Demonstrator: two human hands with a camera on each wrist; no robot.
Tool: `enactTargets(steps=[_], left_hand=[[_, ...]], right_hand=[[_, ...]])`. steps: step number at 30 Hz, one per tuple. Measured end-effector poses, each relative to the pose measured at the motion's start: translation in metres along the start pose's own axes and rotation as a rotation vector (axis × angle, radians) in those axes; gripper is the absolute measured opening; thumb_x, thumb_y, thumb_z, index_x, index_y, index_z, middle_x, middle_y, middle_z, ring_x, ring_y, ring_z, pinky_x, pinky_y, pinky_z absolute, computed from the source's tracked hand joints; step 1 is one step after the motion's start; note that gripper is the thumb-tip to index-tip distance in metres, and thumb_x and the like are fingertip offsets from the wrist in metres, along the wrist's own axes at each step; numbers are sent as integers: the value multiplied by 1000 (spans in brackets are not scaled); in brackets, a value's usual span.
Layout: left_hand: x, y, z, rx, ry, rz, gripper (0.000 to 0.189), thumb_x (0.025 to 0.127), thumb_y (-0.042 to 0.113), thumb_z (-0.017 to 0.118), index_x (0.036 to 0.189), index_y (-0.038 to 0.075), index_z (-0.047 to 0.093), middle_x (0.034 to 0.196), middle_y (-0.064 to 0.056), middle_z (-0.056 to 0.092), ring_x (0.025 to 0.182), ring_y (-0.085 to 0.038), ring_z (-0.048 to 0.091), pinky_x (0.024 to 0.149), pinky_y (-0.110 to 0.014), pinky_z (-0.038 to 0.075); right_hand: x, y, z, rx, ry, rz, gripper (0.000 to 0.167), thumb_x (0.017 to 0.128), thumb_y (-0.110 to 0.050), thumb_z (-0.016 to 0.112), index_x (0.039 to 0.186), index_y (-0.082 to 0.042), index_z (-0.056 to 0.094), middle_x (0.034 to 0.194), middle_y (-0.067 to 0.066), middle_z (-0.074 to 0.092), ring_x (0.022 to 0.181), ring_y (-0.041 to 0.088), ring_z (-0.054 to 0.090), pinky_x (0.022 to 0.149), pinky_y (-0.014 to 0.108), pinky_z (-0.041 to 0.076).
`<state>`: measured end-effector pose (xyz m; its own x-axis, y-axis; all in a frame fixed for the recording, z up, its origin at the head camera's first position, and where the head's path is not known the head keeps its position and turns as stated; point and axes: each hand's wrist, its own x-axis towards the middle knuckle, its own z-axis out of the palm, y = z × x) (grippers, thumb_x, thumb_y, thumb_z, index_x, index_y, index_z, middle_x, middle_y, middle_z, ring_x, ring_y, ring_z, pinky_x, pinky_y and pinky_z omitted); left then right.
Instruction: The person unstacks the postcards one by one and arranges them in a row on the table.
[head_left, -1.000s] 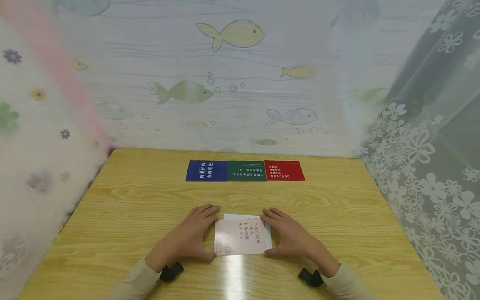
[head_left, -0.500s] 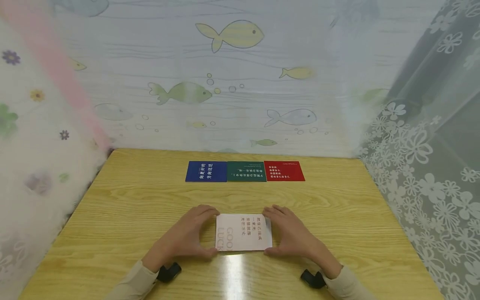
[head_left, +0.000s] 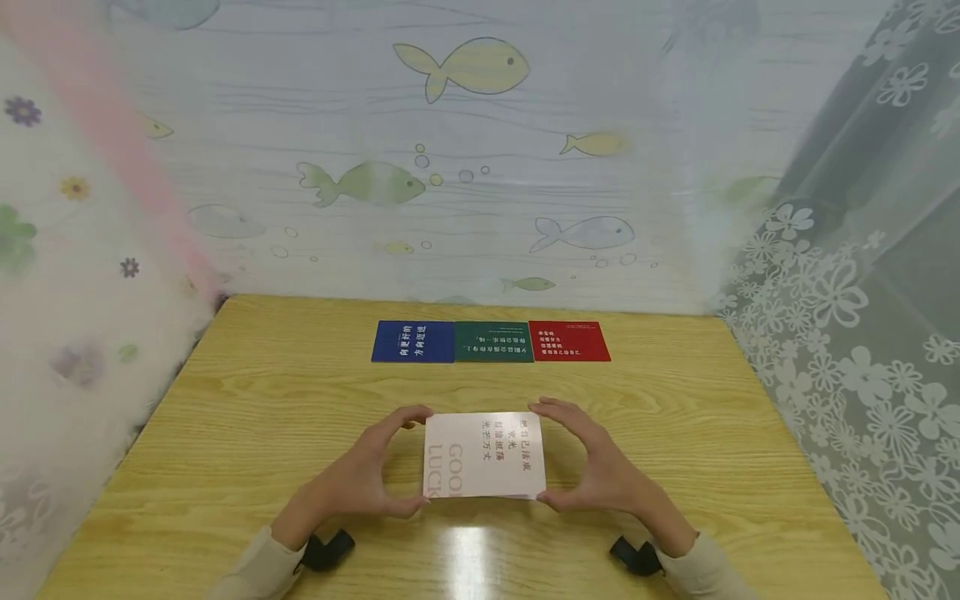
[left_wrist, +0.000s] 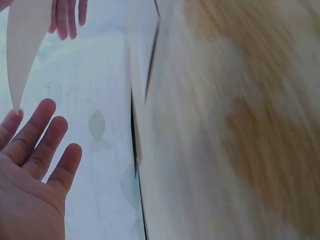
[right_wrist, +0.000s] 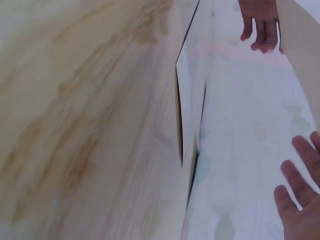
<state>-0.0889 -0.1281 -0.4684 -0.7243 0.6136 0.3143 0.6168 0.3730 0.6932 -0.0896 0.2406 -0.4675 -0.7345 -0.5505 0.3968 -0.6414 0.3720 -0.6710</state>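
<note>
Pale pink card (head_left: 480, 457), raised over the table (head_left: 225, 425) between its side edges, ends pinched by left hand (head_left: 358, 477) and right hand (head_left: 609, 468), apparently sparing the printed face; blue card (head_left: 413, 342), green card (head_left: 493, 342), red card (head_left: 570, 342) abut near the far edge

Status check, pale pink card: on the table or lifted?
Lifted: the pale pink card is held between the left hand and right hand, and the left wrist view shows it apart from the table.
</note>
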Motion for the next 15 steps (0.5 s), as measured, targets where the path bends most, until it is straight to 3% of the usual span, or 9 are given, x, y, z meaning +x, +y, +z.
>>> enactTargets(steps=[3,6,11,15], left_hand=[[0,4,-2,-33,13,21,108,63,31,95,153,21,36,144,4,54,131,-18,52,106,-50,47],[0,6,-2,-67,30,47,107,63,32,96,152,15,39,143,3,55,131,-18,52,105,-48,48],[-1,3,1,-113,84,116,106,62,28,96,150,10,41,142,-2,56,127,-19,54,105,-39,49],[-2,1,2,-155,116,127,102,62,22,95,147,2,43,140,-5,57,124,-19,55,104,-36,49]], right_hand=[[1,0,0,101,40,-86,100,64,-25,95,149,-6,47,149,11,53,141,27,46,116,36,39],[2,0,2,209,60,-150,99,65,-20,93,147,3,45,148,17,53,139,28,48,118,34,37],[5,0,7,363,61,-196,98,65,-12,91,147,10,41,149,25,50,140,27,48,119,35,36],[7,0,11,437,56,-203,99,66,-11,91,146,14,38,149,28,48,139,27,48,119,35,36]])
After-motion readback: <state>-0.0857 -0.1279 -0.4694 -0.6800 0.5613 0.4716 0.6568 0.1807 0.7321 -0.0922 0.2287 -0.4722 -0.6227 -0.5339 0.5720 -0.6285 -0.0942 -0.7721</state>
